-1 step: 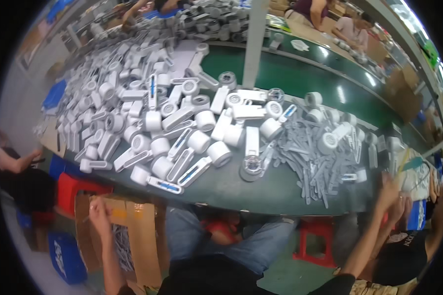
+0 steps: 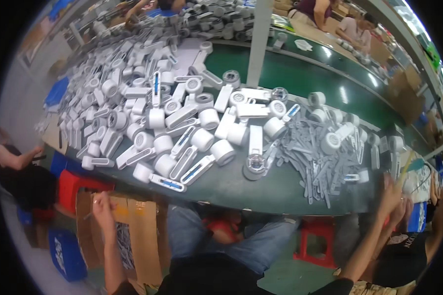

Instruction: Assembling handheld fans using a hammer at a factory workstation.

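Observation:
My left hand [image 2: 103,206] is raised over a cardboard box [image 2: 150,236] at the left, its fingers curled together. A thin sliver shows at its edge, too small to name. My right hand [image 2: 390,194] reaches to the table's right end, next to another person's hand [image 2: 405,209]. Its fingers are blurred and partly hidden, so I cannot tell whether it holds anything. Nearest to it on the table are a pile of flat grey plastic strips [image 2: 317,162] and a few white handheld fans [image 2: 332,142]. Many more white fan bodies [image 2: 182,115] lie heaped to the left.
The dark green table [image 2: 231,189] runs across in front of my lap. A metal post [image 2: 258,44] stands behind the heap. Red stools [image 2: 317,243] and a blue stool [image 2: 66,255] are below. Grey strips [image 2: 124,246] lie inside the box. Several people work around.
The whole view has shifted slightly, so the table's things sit a little further right. My left hand appears slightly higher; otherwise little differs.

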`<state>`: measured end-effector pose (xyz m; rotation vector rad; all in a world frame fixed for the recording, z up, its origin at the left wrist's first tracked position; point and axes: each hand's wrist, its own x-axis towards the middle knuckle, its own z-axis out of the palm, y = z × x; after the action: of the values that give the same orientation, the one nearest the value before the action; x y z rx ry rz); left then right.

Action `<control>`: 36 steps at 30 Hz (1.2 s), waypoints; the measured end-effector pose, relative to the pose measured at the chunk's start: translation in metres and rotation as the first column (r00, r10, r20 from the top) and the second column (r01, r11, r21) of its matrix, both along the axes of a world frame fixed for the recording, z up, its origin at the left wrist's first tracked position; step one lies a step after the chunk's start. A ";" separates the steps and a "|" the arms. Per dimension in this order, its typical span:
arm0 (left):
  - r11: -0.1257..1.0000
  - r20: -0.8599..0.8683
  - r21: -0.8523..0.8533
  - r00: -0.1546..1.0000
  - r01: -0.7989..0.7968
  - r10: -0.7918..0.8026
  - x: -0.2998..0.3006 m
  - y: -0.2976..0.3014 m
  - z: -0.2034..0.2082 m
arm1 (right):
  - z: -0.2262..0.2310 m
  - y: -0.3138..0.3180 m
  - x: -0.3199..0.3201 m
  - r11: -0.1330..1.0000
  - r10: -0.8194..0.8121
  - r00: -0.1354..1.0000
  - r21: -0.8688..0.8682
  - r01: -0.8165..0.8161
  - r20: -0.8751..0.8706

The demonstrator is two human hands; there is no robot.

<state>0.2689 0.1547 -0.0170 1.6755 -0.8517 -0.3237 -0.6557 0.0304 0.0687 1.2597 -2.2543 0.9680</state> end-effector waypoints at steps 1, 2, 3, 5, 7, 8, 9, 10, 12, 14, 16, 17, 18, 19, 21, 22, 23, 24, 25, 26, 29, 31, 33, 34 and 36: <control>0.993 0.007 -0.010 0.993 0.119 -0.119 -0.023 -0.015 0.011 | 0.017 0.014 0.025 0.992 0.119 0.927 -0.082 -0.096 0.355; 0.978 -0.022 -0.055 0.979 0.203 -0.204 -0.040 -0.032 0.014 | 0.027 0.030 0.066 0.973 0.228 0.926 -0.097 -0.208 0.301; 0.954 -0.048 -0.091 0.956 0.285 -0.290 -0.056 -0.040 0.019 | 0.035 0.044 0.109 0.944 0.329 0.910 -0.095 -0.315 0.254; 0.932 0.010 -0.076 0.935 0.353 -0.354 -0.089 -0.048 0.037 | 0.037 0.051 0.217 0.905 0.407 0.626 -0.199 -0.376 0.665; 0.879 -0.038 -0.147 0.885 0.455 -0.464 -0.135 -0.067 0.051 | 0.034 0.056 0.274 0.795 0.372 0.634 0.119 -0.594 0.678; 0.846 -0.027 -0.132 0.851 0.517 -0.524 -0.158 -0.073 0.054 | 0.024 0.055 0.299 0.697 0.447 0.550 0.111 -0.709 0.705; 0.808 -0.026 -0.126 0.812 0.575 -0.582 -0.179 -0.080 0.057 | 0.013 0.052 0.316 0.608 0.536 0.549 0.158 -0.778 0.642; 0.743 0.225 0.040 0.718 0.668 -0.658 -0.194 -0.087 0.074 | 0.005 0.047 0.329 0.536 0.452 0.533 0.259 -0.803 0.715; 0.568 0.615 0.074 0.411 0.820 -0.673 -0.234 -0.112 0.087 | -0.024 0.045 0.338 0.485 0.673 0.462 0.128 -0.865 0.578; 0.520 0.642 0.133 0.326 0.844 -0.694 -0.273 -0.121 0.087 | -0.042 0.040 0.346 0.478 0.685 0.454 0.119 -0.870 0.569; 0.470 0.648 0.186 0.252 0.863 -0.719 -0.290 -0.131 0.072 | -0.024 0.036 0.355 0.478 0.409 0.397 0.177 -0.860 0.822; 0.472 0.647 0.186 0.254 0.862 -0.719 -0.289 -0.131 0.069 | -0.025 0.038 0.353 0.476 0.409 0.396 0.178 -0.861 0.822; 0.487 0.639 0.173 0.279 0.856 -0.717 -0.292 -0.132 0.068 | -0.027 0.042 0.347 0.528 0.454 0.344 0.063 -0.847 0.822; 0.502 0.630 0.163 0.302 0.849 -0.715 -0.294 -0.134 0.068 | -0.027 0.044 0.343 0.570 0.501 0.293 -0.055 -0.820 0.814; 0.564 0.710 0.124 0.324 0.816 -0.625 -0.300 -0.148 0.075 | -0.025 0.046 0.333 0.673 0.481 0.381 -0.054 -0.738 0.790; 0.591 0.756 0.112 0.318 0.799 -0.573 -0.307 -0.158 0.079 | -0.025 0.044 0.328 0.712 0.438 0.404 -0.034 -0.702 0.803; 0.581 0.753 0.131 0.301 0.803 -0.586 -0.316 -0.169 0.082 | -0.029 0.042 0.330 0.773 0.391 0.381 -0.073 -0.630 0.838; 0.581 0.754 0.140 0.294 0.802 -0.588 -0.325 -0.176 0.082 | -0.035 0.038 0.331 0.773 0.388 0.374 -0.077 -0.630 0.842; 0.587 0.776 0.221 0.224 0.779 -0.589 -0.335 -0.184 0.083 | -0.040 0.034 0.329 0.799 0.371 0.394 -0.073 -0.597 0.841; 0.592 0.792 0.301 0.150 0.748 -0.592 -0.343 -0.190 0.082 | -0.047 0.031 0.326 0.823 0.354 0.412 -0.071 -0.563 0.840; 0.601 0.755 0.430 0.097 0.674 -0.649 -0.340 -0.206 0.077 | -0.056 0.027 0.324 0.837 0.362 0.415 -0.095 -0.539 0.835; 0.606 0.753 0.447 0.089 0.658 -0.652 -0.324 -0.216 0.079 | -0.056 0.029 0.323 0.851 0.337 0.416 -0.084 -0.518 0.845; 0.599 0.748 0.464 0.074 0.652 -0.660 -0.318 -0.218 0.084 | -0.060 0.029 0.318 0.815 0.407 0.440 -0.101 -0.571 0.800; 0.599 0.747 0.472 0.067 0.647 -0.661 -0.321 -0.219 0.084 | -0.061 0.029 0.317 0.815 0.406 0.431 -0.106 -0.570 0.806; 0.634 0.811 0.391 0.075 0.667 -0.580 -0.329 -0.218 0.086 | -0.061 0.027 0.318 0.816 0.420 0.459 -0.105 -0.568 0.783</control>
<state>-0.0602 -0.0635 0.0685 1.1696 -2.4706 0.1318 -0.3377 0.0574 0.0077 1.9345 -2.6626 1.8975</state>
